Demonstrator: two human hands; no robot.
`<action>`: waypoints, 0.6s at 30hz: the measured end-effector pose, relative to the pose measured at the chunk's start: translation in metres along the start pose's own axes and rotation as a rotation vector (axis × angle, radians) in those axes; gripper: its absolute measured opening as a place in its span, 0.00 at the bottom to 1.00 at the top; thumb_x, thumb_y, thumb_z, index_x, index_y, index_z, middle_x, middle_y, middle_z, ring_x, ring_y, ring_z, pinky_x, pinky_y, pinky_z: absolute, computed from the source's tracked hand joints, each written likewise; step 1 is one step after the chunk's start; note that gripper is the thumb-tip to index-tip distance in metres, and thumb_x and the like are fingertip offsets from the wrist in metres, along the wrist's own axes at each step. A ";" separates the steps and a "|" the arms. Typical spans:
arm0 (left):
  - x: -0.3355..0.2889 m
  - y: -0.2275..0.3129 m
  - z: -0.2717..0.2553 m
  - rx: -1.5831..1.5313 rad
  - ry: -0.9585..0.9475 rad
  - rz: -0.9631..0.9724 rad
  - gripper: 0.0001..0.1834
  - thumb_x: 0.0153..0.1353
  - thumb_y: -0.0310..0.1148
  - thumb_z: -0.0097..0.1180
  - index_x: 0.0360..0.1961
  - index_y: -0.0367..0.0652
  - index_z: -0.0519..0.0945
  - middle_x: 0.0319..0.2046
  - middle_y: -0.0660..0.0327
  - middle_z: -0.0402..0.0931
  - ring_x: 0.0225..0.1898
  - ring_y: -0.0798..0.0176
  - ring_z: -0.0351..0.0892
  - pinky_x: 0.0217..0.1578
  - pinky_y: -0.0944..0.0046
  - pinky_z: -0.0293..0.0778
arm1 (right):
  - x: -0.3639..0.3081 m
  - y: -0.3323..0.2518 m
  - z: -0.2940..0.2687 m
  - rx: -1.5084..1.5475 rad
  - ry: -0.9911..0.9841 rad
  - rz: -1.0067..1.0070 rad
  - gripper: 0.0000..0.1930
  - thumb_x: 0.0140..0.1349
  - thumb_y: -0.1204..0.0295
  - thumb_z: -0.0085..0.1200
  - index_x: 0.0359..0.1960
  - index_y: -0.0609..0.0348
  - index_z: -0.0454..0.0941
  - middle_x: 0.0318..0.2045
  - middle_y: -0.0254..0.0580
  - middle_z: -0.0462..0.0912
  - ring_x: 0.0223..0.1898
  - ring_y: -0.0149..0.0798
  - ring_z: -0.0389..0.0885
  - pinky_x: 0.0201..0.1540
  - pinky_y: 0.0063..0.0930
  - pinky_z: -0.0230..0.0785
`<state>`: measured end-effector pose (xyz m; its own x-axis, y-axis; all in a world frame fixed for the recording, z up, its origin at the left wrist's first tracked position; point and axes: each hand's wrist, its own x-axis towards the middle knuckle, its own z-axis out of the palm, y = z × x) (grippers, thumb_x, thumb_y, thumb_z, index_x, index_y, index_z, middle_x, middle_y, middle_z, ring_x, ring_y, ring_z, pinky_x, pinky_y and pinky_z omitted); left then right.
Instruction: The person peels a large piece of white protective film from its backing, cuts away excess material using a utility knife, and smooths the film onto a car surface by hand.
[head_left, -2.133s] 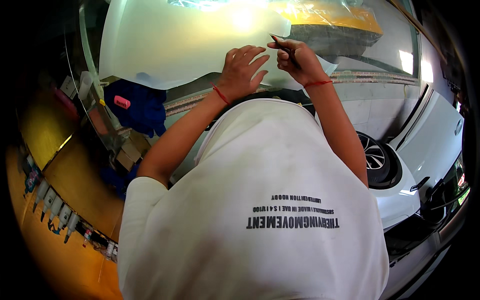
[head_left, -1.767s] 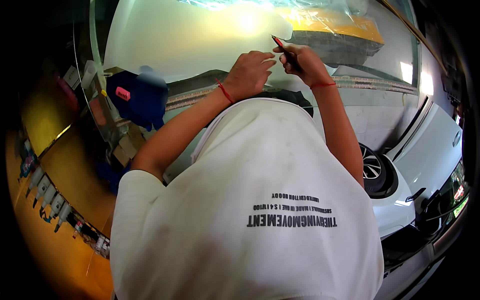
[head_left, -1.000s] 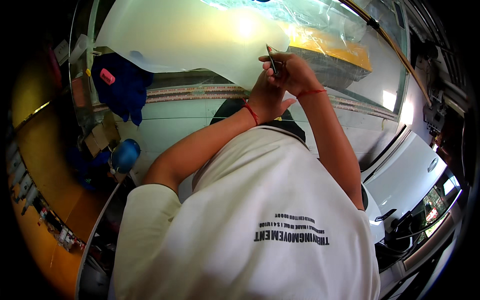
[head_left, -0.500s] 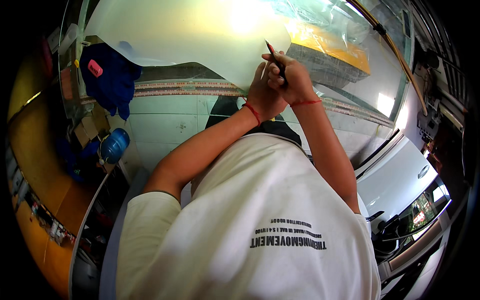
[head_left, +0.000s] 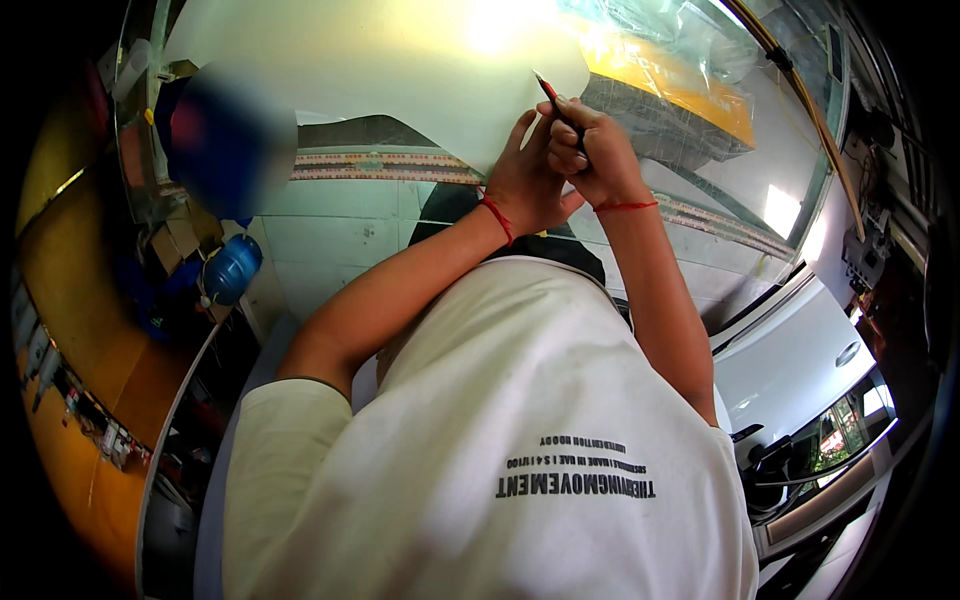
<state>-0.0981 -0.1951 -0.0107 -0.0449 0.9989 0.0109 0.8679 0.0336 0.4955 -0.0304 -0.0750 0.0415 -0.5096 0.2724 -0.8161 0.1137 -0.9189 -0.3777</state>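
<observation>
- Head view: your right hand (head_left: pixel 605 150) pinches 1 pen-like tool (head_left: pixel 549 91); left hand (head_left: pixel 530 184) spread alongside.
- Beyond grip: pale sheet (head_left: pixel 380 70).
- Right: wrapped box (head_left: pixel 680 92).
- Nearer you: glass table (head_left: pixel 772 165) edge.

"what's that on the right?"
"a white car (head_left: pixel 795 355). further up, a yellow and grey box (head_left: pixel 690 92) under clear plastic (head_left: pixel 700 45)."
"and left?"
"blue cloth (head_left: pixel 205 160), blurred, above some brown cardboard (head_left: pixel 178 240)."

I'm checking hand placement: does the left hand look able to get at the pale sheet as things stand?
Probably yes: the left hand appears open, at the near edge of the pale sheet, with nothing visible between them; whether it touches is unclear.
</observation>
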 end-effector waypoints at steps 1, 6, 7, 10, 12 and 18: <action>0.000 0.000 0.000 0.014 0.000 0.000 0.35 0.58 0.57 0.60 0.62 0.48 0.74 0.68 0.53 0.63 0.76 0.41 0.49 0.74 0.43 0.46 | 0.001 0.000 0.000 -0.011 -0.002 -0.008 0.15 0.81 0.66 0.39 0.49 0.67 0.73 0.20 0.27 0.63 0.14 0.23 0.53 0.19 0.20 0.49; -0.001 0.000 0.002 -0.004 -0.060 -0.017 0.33 0.59 0.56 0.60 0.61 0.51 0.74 0.66 0.55 0.65 0.75 0.45 0.52 0.74 0.41 0.46 | 0.002 -0.001 0.004 -0.032 -0.016 -0.033 0.15 0.80 0.67 0.39 0.50 0.68 0.73 0.20 0.26 0.62 0.14 0.23 0.53 0.20 0.20 0.50; -0.001 -0.001 0.003 -0.015 -0.067 -0.017 0.33 0.59 0.56 0.60 0.61 0.51 0.74 0.66 0.55 0.66 0.75 0.46 0.53 0.74 0.41 0.46 | 0.002 -0.002 0.008 -0.034 -0.019 -0.036 0.15 0.80 0.67 0.39 0.50 0.68 0.73 0.20 0.26 0.62 0.14 0.23 0.53 0.20 0.20 0.50; -0.003 -0.002 0.009 -0.107 0.011 -0.005 0.31 0.57 0.53 0.63 0.59 0.50 0.75 0.65 0.56 0.67 0.74 0.48 0.55 0.73 0.39 0.49 | -0.001 -0.004 0.015 -0.019 -0.017 -0.058 0.14 0.80 0.68 0.40 0.50 0.69 0.73 0.20 0.26 0.62 0.14 0.23 0.54 0.21 0.20 0.52; -0.003 -0.001 0.008 -0.114 0.040 -0.003 0.31 0.57 0.51 0.65 0.58 0.47 0.76 0.66 0.55 0.66 0.74 0.47 0.56 0.73 0.39 0.50 | -0.003 -0.006 0.016 -0.035 -0.014 -0.078 0.14 0.80 0.68 0.40 0.50 0.68 0.73 0.20 0.26 0.63 0.15 0.24 0.55 0.22 0.21 0.54; 0.004 0.002 -0.020 -0.159 0.120 -0.008 0.30 0.57 0.47 0.67 0.57 0.43 0.78 0.68 0.52 0.65 0.73 0.45 0.57 0.72 0.41 0.54 | -0.027 -0.008 0.003 -0.153 0.123 -0.290 0.16 0.81 0.63 0.42 0.50 0.65 0.74 0.25 0.31 0.69 0.24 0.28 0.65 0.28 0.23 0.59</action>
<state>-0.1068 -0.1917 0.0078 -0.1178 0.9875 0.1050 0.7790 0.0263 0.6265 -0.0197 -0.0753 0.0679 -0.4342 0.5565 -0.7084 0.1102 -0.7477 -0.6549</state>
